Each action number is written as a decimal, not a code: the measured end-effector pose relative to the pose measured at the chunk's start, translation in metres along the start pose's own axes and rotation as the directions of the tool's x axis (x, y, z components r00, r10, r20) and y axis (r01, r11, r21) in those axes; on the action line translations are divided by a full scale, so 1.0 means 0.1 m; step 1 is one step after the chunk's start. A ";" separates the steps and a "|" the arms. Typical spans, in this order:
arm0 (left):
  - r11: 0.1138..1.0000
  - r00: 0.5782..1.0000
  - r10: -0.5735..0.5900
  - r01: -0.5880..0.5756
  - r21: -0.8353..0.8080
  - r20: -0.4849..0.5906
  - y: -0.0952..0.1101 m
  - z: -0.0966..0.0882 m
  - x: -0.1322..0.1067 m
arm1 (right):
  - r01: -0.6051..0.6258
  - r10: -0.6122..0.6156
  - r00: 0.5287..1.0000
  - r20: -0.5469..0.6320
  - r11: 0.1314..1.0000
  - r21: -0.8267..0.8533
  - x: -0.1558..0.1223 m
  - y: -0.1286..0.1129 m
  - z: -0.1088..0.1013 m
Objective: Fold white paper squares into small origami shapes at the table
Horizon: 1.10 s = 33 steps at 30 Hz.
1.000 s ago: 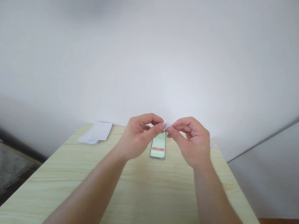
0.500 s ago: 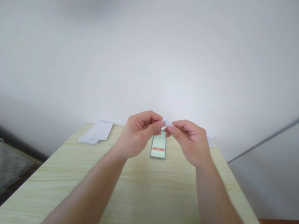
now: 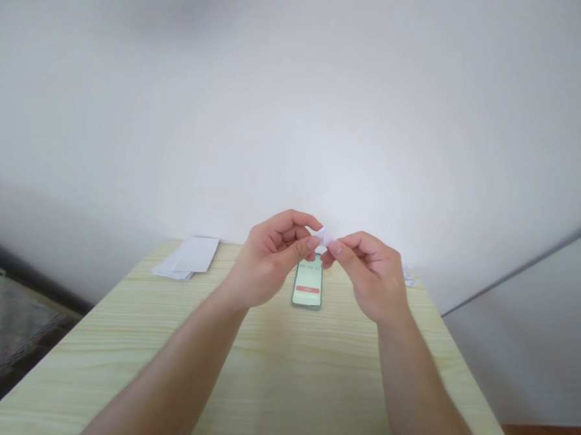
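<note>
Both hands are raised above a light wooden table (image 3: 272, 372) and meet at a small folded piece of white paper (image 3: 324, 235). My left hand (image 3: 271, 259) pinches it from the left with thumb and forefinger. My right hand (image 3: 368, 273) pinches its right side the same way. Most of the paper is hidden between the fingertips. Below the hands a phone (image 3: 307, 288) lies flat on the table with its screen lit.
A small stack of white paper sheets (image 3: 188, 257) lies at the table's far left corner. A few small white paper bits (image 3: 408, 275) sit at the far right edge. A white wall stands right behind the table.
Both hands have risen slightly and the fingertips have shifted on the paper, which now sticks up a little more between them.
</note>
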<state>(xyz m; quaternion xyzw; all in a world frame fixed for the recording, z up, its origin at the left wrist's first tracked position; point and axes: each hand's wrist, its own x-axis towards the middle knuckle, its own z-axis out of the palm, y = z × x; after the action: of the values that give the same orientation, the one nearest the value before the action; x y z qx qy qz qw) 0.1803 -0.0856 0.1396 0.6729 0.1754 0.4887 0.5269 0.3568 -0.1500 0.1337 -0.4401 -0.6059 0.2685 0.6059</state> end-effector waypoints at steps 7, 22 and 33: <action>0.995 0.998 -0.062 0.060 0.085 0.019 0.03 -0.03 0.00 | 0.013 -0.008 0.998 -0.061 0.997 0.071 0.02 0.02 0.01; 0.989 1.000 -0.012 0.015 0.149 -0.020 0.03 -0.02 -0.03 | 0.021 -0.018 0.999 -0.037 0.996 0.091 0.01 -0.01 0.02; 0.946 0.956 -0.219 0.159 0.283 0.194 0.12 -0.16 -0.04 | -0.052 0.048 0.992 0.117 0.998 0.027 0.00 0.00 -0.06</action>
<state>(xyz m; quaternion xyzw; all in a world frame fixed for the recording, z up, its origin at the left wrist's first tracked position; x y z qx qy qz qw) 0.1612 -0.0846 0.1471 0.7676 0.2430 0.3294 0.4933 0.3625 -0.1512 0.1346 -0.4297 -0.6249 0.3179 0.5690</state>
